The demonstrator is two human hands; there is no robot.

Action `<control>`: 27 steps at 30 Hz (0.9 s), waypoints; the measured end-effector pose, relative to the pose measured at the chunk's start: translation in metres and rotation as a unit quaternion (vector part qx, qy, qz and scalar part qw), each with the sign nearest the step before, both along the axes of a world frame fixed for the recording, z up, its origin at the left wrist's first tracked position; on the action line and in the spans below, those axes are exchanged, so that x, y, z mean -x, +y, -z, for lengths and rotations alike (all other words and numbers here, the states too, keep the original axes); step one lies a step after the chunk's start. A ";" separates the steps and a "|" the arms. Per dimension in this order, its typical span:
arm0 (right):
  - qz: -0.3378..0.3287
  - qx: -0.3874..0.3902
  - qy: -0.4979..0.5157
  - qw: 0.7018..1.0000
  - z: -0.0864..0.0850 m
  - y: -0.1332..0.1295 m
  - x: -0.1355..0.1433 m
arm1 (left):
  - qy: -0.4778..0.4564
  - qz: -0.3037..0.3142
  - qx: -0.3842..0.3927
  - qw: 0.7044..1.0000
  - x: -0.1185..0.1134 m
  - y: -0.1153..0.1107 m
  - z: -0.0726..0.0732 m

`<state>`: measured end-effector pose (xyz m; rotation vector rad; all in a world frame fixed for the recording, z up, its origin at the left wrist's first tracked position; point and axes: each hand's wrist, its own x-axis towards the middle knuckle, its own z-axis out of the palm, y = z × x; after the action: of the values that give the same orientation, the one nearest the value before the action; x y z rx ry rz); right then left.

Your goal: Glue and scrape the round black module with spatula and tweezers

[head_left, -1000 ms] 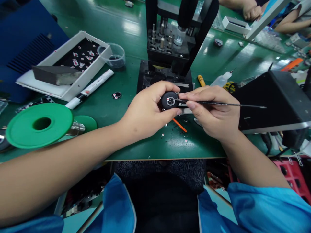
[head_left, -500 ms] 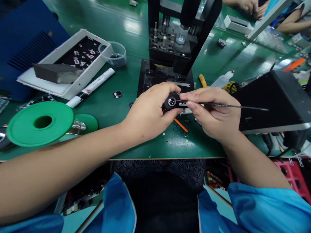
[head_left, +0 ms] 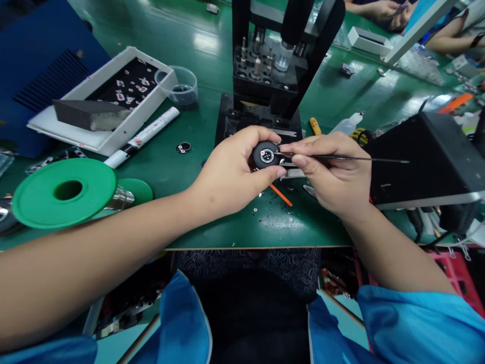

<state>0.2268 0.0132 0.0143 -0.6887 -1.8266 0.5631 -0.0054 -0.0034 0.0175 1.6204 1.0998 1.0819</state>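
Note:
A round black part point(head_left: 258, 161) with a ringed centre and a small red-and-white dot is gripped between the thumb and fingers of my left hand point(head_left: 231, 172). My right hand point(head_left: 333, 169) pinches a thin dark metal tool point(head_left: 348, 157), whose tip reaches the face of the round part. The tool's other end points out to the right. Below the two hands, an orange stick point(head_left: 281, 195) lies on the green table point(head_left: 242, 230) among small dark crumbs and tiny white-and-red dots.
Behind the hands stands a black press point(head_left: 265, 81). To the left are a white tray point(head_left: 142, 119), a clear cup point(head_left: 184, 86), a marker point(head_left: 151, 129) and a green spool point(head_left: 64, 192). A black box point(head_left: 428, 156) stands right. Another person's hands point(head_left: 390, 12) show top right.
The round part has turned in my left hand, so its face shows wider. My right hand and the tool have shifted slightly left, and the tool's far end sits a little higher.

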 end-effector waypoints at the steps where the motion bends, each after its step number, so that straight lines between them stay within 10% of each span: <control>1: -0.005 -0.006 0.009 1.000 0.000 0.001 0.000 | -0.002 0.000 -0.001 1.000 0.000 0.000 0.001; 15: -0.027 -0.160 -0.128 0.978 -0.004 -0.001 -0.007 | -0.038 -0.006 0.030 0.999 -0.002 0.002 0.003; 27: -0.002 -0.129 -0.128 0.983 -0.011 -0.006 0.001 | -0.010 -0.029 0.016 0.999 0.001 0.003 0.005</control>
<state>0.2260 0.0072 0.0249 -0.6015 -2.0942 0.2407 -0.0060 0.0000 0.0126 1.5570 1.1519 1.1109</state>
